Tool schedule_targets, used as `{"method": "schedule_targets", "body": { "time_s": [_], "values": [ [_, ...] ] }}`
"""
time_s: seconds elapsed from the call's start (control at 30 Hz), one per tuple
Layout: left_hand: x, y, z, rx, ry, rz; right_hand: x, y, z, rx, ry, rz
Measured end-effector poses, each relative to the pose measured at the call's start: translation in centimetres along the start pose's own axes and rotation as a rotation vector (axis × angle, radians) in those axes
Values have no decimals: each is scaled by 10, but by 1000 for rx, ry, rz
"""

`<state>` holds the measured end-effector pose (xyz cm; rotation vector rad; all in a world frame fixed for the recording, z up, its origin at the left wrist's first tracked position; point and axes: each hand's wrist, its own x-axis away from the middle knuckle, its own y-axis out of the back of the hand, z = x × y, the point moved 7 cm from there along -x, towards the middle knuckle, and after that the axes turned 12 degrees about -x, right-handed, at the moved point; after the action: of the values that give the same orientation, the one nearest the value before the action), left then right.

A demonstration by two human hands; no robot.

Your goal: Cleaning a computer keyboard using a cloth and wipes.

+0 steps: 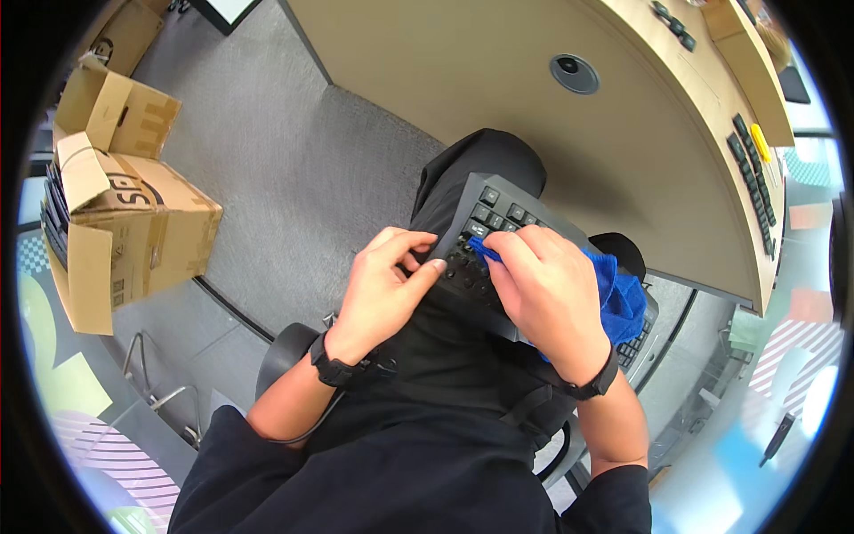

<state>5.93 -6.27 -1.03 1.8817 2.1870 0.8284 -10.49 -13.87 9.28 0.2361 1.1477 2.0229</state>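
Observation:
A black computer keyboard (514, 195) lies tilted across my lap, with some keycaps off and bare switch posts showing near its left end. My right hand (544, 287) pinches a blue cloth (617, 300); one corner of it touches the bare key area, and the rest hangs over the keyboard beyond the hand. At the keyboard's left edge is my left hand (390, 284), its thumb and fingers apart, holding nothing. Part of the keyboard is hidden under my right hand and the cloth.
On the wooden desk (660, 60) at the right lie rows of black keycaps (754, 183), a yellow-handled tool (760, 143) and more keycaps (674, 27). An open cardboard box (143, 247) holding dark flat items stands at the left. The desk's panel rises before my knees.

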Motion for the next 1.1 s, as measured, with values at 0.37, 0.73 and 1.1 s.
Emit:
{"method": "schedule_targets", "body": {
  "time_s": [0.37,0.73,1.1],
  "values": [
    [-1,-6,17,208,36,73,-29,-38,5,211,55,193],
    [-1,2,17,258,21,23,-37,-45,12,234,79,179],
    [-1,1,15,218,-31,16,-35,-54,13,389,197,313]
  ]
}}
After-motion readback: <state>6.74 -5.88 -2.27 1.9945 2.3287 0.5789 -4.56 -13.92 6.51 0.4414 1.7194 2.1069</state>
